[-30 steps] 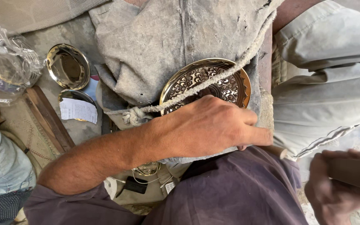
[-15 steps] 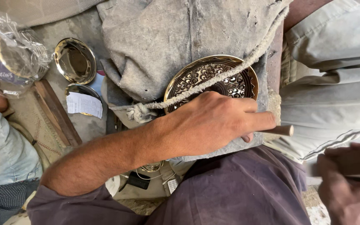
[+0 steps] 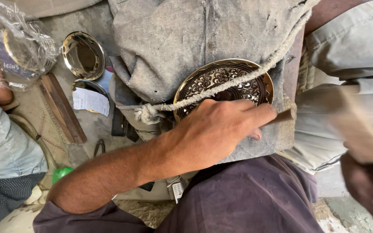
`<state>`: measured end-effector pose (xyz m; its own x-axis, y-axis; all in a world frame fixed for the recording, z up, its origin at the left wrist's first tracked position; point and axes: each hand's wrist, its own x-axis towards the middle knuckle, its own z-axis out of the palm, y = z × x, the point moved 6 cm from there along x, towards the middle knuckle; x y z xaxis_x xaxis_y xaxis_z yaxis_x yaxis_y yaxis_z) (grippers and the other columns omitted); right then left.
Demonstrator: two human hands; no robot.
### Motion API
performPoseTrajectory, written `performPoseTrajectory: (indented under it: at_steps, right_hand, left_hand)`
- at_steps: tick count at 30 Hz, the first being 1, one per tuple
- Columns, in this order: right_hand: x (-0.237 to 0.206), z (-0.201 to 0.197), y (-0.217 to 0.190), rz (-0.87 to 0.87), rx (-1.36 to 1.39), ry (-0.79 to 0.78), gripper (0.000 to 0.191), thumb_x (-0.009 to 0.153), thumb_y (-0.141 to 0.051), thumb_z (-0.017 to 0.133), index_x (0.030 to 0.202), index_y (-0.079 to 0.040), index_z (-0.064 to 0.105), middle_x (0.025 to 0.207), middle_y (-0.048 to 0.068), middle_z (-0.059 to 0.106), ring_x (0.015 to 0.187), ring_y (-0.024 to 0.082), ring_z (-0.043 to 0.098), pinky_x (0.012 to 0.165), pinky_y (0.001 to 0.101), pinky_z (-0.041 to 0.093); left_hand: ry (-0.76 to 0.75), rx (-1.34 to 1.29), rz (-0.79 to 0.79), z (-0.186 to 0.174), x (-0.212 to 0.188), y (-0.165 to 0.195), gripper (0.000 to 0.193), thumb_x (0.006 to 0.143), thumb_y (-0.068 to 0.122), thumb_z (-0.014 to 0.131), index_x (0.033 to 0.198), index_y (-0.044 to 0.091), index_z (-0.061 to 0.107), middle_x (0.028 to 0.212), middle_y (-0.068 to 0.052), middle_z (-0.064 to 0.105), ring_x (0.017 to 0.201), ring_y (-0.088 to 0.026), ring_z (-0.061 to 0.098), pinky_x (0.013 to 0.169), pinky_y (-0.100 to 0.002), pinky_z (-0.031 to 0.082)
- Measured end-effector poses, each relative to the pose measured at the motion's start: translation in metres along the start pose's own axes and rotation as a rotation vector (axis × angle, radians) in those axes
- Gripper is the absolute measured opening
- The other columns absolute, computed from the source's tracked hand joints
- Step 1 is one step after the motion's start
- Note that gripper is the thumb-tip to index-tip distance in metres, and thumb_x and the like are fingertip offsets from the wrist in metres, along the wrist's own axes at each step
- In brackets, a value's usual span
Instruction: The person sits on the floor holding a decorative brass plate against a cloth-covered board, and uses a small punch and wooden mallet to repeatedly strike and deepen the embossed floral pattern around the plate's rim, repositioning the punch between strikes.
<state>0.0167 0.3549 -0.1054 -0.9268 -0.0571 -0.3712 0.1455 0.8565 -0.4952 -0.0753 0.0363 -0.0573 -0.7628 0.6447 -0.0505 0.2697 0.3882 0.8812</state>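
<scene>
Your left hand [image 3: 221, 129] rests on an engraved brass plate [image 3: 225, 84], fingers closed around a small punch [image 3: 283, 116]. Your right hand [image 3: 368, 172], blurred, grips a wooden mallet [image 3: 355, 121]. A knotted rope [image 3: 221, 88] holds the plate on grey cloth [image 3: 173, 43].

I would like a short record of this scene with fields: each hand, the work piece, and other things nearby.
left hand: rests on the engraved plate, grip shut on a punch
right hand: blurred at lower right, holds a blurred tool
plate: round, brass-coloured, tied down by a rope on grey cloth
nearby: plain bowl, wooden stick, plastic bag
</scene>
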Motion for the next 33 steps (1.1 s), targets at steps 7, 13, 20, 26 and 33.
performPoseTrajectory:
  at_steps: [7, 13, 20, 26, 33]
  right_hand:
    - [0.009, 0.001, 0.029, 0.035, -0.053, -0.027, 0.034, 0.093, 0.000, 0.062, 0.126, 0.003, 0.055, 0.087, 0.010, 0.066, 0.073, 0.016, 0.067, 0.061, 0.0226, 0.055]
    - [0.019, -0.004, 0.034, 0.045, -0.076, -0.035, 0.031, 0.095, -0.001, 0.063, 0.124, 0.004, 0.056, 0.087, 0.010, 0.066, 0.072, 0.017, 0.067, 0.061, 0.0225, 0.055]
    - [0.021, -0.004, 0.037, 0.048, -0.093, -0.019, 0.027, 0.096, -0.002, 0.065, 0.121, 0.005, 0.056, 0.087, 0.011, 0.066, 0.072, 0.017, 0.067, 0.062, 0.0224, 0.055]
    - [0.015, -0.004, 0.037, 0.026, -0.117, 0.023, 0.024, 0.097, -0.003, 0.066, 0.118, 0.006, 0.057, 0.087, 0.011, 0.065, 0.072, 0.018, 0.067, 0.062, 0.0223, 0.054]
    - [-0.025, 0.003, 0.015, -0.079, -0.137, 0.189, 0.022, 0.098, -0.004, 0.068, 0.115, 0.007, 0.058, 0.086, 0.011, 0.065, 0.072, 0.018, 0.066, 0.063, 0.0222, 0.054]
  left_hand:
    - [0.111, -0.032, -0.105, -0.010, -0.007, 0.002, 0.023, 0.098, 0.004, 0.064, 0.118, -0.002, 0.057, 0.085, -0.012, 0.067, 0.081, -0.020, 0.076, 0.048, -0.026, 0.059]
    - [0.129, -0.024, -0.191, -0.015, -0.011, 0.002, 0.017, 0.098, 0.007, 0.068, 0.108, 0.000, 0.056, 0.079, -0.010, 0.064, 0.072, -0.018, 0.072, 0.054, -0.031, 0.060]
    - [0.130, -0.015, -0.207, -0.018, -0.010, 0.003, 0.020, 0.096, 0.011, 0.070, 0.107, 0.000, 0.057, 0.076, -0.010, 0.064, 0.069, -0.021, 0.071, 0.053, -0.034, 0.059]
    - [0.132, -0.035, -0.160, -0.017, -0.011, 0.003, 0.023, 0.094, 0.013, 0.073, 0.108, 0.001, 0.058, 0.077, -0.009, 0.064, 0.067, -0.019, 0.070, 0.050, -0.032, 0.056]
    - [-0.130, 0.016, 0.088, -0.001, 0.000, 0.002, 0.020, 0.097, 0.003, 0.066, 0.117, 0.002, 0.061, 0.084, -0.008, 0.067, 0.079, -0.018, 0.075, 0.043, -0.022, 0.055]
